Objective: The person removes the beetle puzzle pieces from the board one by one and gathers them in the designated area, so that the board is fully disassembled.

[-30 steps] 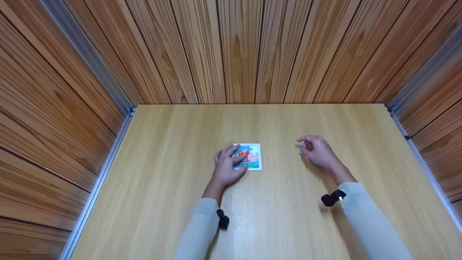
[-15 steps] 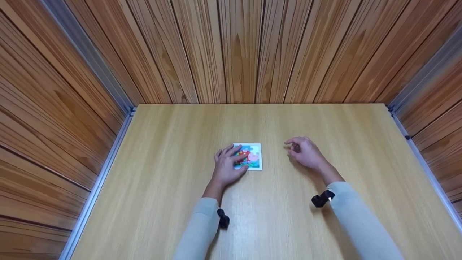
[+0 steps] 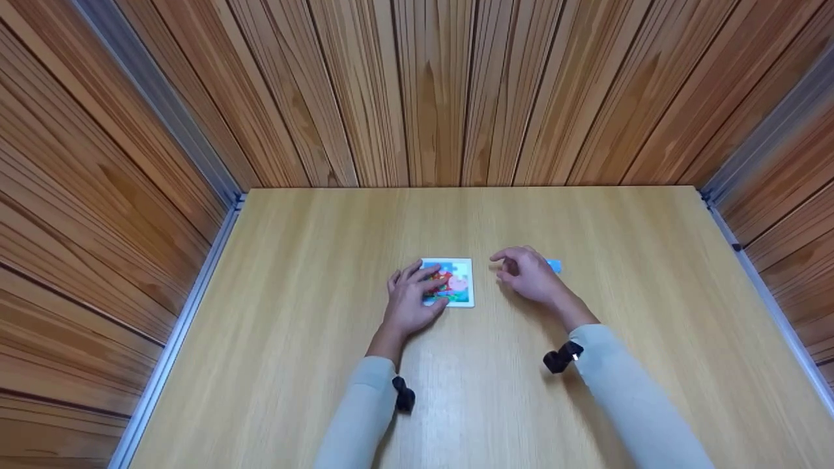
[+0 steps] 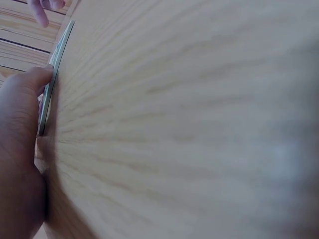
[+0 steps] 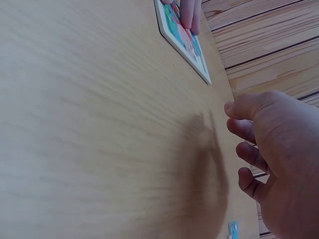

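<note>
A white-framed square picture puzzle (image 3: 461,303) with a pink cartoon figure lies on the table (image 3: 313,273). My left hand (image 3: 410,303) rests on its left side with fingers spread, the thumb at the near edge, hiding part of the picture. To the right of the puzzle, apart from it, my right hand (image 3: 528,277) hovers over the table with bent fingers, the thumb and index finger near each other. Nothing shows clearly between those fingertips. Just beyond the right hand lies a small blue puzzle piece (image 3: 554,265), also seen as a blue piece (image 5: 234,230) in the right wrist view.
Wood-plank walls (image 3: 433,91) close off the back and both sides. Metal rails (image 3: 179,326) run along the table's side edges. A small black camera (image 3: 563,357) sits on the right wrist and another black camera (image 3: 404,395) on the left.
My right hand has moved left toward the puzzle, bringing the blue piece behind it into view. The left hand and the puzzle have stayed nearly still.
</note>
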{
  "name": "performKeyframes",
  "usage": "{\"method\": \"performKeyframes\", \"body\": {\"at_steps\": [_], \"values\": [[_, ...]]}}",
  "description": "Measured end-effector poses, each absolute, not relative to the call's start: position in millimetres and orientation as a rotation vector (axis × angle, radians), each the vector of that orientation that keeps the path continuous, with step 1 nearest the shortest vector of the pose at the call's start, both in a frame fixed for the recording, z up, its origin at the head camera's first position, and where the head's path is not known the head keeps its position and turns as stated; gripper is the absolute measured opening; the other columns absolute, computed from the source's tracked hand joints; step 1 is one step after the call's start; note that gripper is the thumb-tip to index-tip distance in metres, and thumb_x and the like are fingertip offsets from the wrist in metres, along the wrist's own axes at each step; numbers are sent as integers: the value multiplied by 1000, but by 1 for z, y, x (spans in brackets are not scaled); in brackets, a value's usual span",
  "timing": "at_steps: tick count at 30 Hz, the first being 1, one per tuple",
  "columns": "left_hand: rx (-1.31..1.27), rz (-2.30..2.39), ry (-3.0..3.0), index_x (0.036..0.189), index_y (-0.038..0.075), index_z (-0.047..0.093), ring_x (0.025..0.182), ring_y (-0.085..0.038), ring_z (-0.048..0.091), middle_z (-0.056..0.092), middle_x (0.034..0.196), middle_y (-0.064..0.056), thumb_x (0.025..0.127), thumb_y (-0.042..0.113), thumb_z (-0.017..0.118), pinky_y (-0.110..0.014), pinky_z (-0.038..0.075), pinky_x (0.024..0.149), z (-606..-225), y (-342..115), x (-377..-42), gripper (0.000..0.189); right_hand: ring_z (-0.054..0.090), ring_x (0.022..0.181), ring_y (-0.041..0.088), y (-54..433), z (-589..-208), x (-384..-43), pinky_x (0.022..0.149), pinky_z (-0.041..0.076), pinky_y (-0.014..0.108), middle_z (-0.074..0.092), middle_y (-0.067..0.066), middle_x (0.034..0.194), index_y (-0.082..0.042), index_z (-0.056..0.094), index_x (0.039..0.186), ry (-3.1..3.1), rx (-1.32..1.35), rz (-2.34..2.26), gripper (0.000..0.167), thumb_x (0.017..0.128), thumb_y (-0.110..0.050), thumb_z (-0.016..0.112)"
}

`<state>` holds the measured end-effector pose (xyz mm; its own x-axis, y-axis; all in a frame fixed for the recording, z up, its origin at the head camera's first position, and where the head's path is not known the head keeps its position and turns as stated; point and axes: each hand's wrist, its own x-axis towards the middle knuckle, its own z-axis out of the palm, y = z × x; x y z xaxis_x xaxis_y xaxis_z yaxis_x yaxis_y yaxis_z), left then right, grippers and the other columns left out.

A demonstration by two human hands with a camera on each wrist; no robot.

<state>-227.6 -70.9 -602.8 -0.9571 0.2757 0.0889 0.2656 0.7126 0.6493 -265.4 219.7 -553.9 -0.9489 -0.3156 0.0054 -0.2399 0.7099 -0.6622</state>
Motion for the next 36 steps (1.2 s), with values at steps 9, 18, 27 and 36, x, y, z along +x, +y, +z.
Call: {"method": "performKeyframes", "body": {"at_steps": [9, 18, 27, 36], "values": [[450, 1111, 2879, 148, 24, 76, 172, -40, 34, 59, 171, -1, 100, 40, 77, -75, 14, 139, -603, -71, -229, 50, 61, 107, 27, 202, -551, -266, 89, 48, 35, 73, 12, 109, -7, 76, 137, 2764, -477, -1068, 31, 106, -8, 73], [447, 1014, 2907, 155, 24, 70, 169, -39, 35, 58, 171, -2, 99, 44, 75, -73, 16, 139, -600, -69, -229, 60, 61, 110, 28, 186, -553, -265, 91, 48, 34, 72, 13, 112, -5, 76, 137, 2736, -525, -1071, 31, 106, -8, 74], [436, 960, 2885, 163, 29, 62, 165, -39, 32, 52, 171, -4, 99, 48, 71, -73, 14, 138, -597, -67, -229, 68, 57, 115, 29, 177, -559, -261, 98, 49, 40, 71, 15, 117, -5, 77, 134, 2723, -573, -1076, 29, 105, -9, 75], [459, 959, 2888, 164, 29, 60, 166, -41, 32, 51, 171, -6, 99, 48, 69, -74, 13, 137, -600, -68, -229, 69, 48, 121, 30, 173, -564, -255, 98, 40, 38, 61, 14, 126, -10, 74, 144, 2675, -514, -1008, 41, 106, -24, 80]]}}
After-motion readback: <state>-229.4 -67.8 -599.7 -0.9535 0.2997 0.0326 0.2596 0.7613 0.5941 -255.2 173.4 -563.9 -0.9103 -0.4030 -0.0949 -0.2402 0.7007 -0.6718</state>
